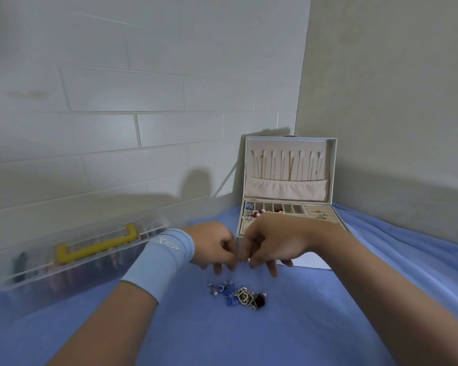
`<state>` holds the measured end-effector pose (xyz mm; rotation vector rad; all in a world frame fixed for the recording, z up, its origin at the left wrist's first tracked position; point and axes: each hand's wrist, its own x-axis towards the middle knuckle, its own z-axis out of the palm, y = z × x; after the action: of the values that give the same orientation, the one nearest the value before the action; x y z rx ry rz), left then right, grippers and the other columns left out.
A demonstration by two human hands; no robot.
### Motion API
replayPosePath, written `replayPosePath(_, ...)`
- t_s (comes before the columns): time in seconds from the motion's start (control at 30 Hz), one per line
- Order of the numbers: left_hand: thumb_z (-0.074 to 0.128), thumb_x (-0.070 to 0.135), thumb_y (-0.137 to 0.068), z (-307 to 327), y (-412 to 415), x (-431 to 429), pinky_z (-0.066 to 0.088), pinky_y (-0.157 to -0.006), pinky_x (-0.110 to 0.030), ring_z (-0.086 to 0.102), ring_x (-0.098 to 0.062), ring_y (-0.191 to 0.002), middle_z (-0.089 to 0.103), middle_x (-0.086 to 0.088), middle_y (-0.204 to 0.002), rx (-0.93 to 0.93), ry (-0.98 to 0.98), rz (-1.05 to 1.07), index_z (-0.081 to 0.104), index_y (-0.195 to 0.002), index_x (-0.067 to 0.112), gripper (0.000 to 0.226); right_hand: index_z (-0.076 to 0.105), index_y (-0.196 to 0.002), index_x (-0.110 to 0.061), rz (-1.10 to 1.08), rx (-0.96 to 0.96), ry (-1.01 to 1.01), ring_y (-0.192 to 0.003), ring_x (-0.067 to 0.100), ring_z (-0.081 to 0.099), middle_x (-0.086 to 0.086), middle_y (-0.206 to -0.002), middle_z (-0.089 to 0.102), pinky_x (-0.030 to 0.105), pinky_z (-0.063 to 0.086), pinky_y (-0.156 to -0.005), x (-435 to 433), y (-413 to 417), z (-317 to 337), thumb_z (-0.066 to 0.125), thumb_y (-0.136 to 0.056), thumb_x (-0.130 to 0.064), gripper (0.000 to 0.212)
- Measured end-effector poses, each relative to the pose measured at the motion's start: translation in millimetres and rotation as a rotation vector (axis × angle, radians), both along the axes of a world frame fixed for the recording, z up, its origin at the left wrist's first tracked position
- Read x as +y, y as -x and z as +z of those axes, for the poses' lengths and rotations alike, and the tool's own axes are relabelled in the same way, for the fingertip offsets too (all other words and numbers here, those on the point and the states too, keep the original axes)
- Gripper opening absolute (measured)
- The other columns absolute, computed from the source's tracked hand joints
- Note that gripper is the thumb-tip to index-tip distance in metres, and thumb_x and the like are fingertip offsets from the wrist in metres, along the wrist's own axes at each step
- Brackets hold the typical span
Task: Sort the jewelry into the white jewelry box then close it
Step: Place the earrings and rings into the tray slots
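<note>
Across the tabletop lies a blue cloth (249, 339), running into a corner of pale walls. At the left edge, against the wall, stands a clear plastic case (32, 283) with a yellow handle (95, 247) on its lid. The white jewelry box (315, 260) sits in the far corner on the right, its lid upright and open; thin chains (290, 165) hang inside the lid above a gathered pocket, and the tray below holds a few beaded pieces (251, 211) in its left compartments and rings (320, 215) in the padded rolls at right. Both forearms reach in and meet just before the box. The left hand (212, 247), with a light blue wristband (161, 260), and the right hand (273, 241) have their fingers curled, fingertips together, pinching a small piece (248, 259) between them; what it is cannot be told. Below the hands, apart from them, a little jewelry pile (238, 294) of blue, red, pearl and metal bits rests on the cloth.
</note>
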<state>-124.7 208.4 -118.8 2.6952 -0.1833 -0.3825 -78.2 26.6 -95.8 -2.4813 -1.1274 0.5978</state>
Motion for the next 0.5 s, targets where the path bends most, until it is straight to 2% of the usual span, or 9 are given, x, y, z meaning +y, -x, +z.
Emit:
replayPosePath(0.07, 0.058, 0.02, -0.091, 3.6, 2.0, 2.7, 0.049, -0.054, -0.019, 0.071, -0.01, -0.076, 0.077, 0.001, -0.095, -0.018, 0.073, 0.001, 0.072, -0.093, 0.015, 0.015, 0.072, -0.099, -0.011, -0.008, 0.051, -0.074, -0.053, 0.013, 0.065, 0.003, -0.069, 0.068, 0.022, 0.043, -0.042, -3.0, -0.2, 4.0, 0.066, -0.09, -0.005, 0.012)
replayPosePath(0.1, 0.059, 0.02, -0.091, 4.5, 2.5, 4.3, 0.048, -0.053, -0.018, 0.071, -0.011, -0.077, 0.077, -0.001, -0.095, -0.048, 0.111, 0.012, 0.072, -0.092, 0.015, 0.013, 0.071, -0.102, -0.01, -0.019, 0.07, -0.105, -0.048, 0.011, 0.061, 0.005, -0.069, 0.067, 0.021, 0.04, -0.04, -5.1, -0.6, 6.8, 0.065, -0.091, -0.004, 0.013)
replayPosePath(0.2, 0.064, 0.021, -0.091, 6.7, 2.6, 8.9, 0.041, -0.048, -0.017, 0.065, -0.009, -0.068, 0.077, 0.002, -0.089, -0.185, 0.268, 0.067, 0.07, -0.089, 0.015, 0.009, 0.071, -0.108, -0.01, -0.086, 0.093, -0.205, -0.035, 0.005, 0.048, -0.008, -0.054, 0.061, 0.019, 0.036, -0.037, -14.4, -8.2, 14.9, 0.058, -0.095, -0.001, 0.021)
replayPosePath(0.33, 0.064, 0.016, -0.092, 13.7, 0.2, 1.5, 0.04, -0.051, -0.021, 0.059, -0.007, -0.062, 0.076, 0.007, -0.082, -0.348, 0.518, 0.14, 0.071, -0.088, 0.017, 0.008, 0.078, -0.098, -0.012, -0.174, 0.077, -0.442, -0.047, 0.014, 0.05, 0.005, -0.076, 0.064, 0.025, 0.038, -0.042, -24.0, -23.6, 18.8, 0.058, -0.095, -0.004, 0.022)
replayPosePath(0.4, 0.064, 0.015, -0.093, 17.8, -5.5, -7.6, 0.04, -0.052, -0.024, 0.059, -0.009, -0.062, 0.076, 0.005, -0.083, -0.404, 0.658, 0.19, 0.069, -0.096, 0.016, 0.006, 0.079, -0.092, -0.012, -0.198, 0.038, -0.523, -0.052, 0.016, 0.05, 0.005, -0.069, 0.065, 0.027, 0.038, -0.044, -26.1, -28.3, 17.6, 0.065, -0.094, -0.012, 0.014)
replayPosePath(0.5, 0.066, 0.016, -0.094, 23.6, -17.5, -19.9, 0.04, -0.049, -0.024, 0.059, -0.011, -0.058, 0.077, -0.001, -0.083, -0.425, 0.8, 0.237, 0.063, -0.107, 0.015, 0.014, 0.078, -0.088, -0.014, -0.207, 0.029, -0.665, -0.052, 0.024, 0.046, 0.018, -0.07, 0.064, 0.03, 0.036, -0.047, -28.0, -32.4, 15.5, 0.077, -0.089, -0.023, 0.009)
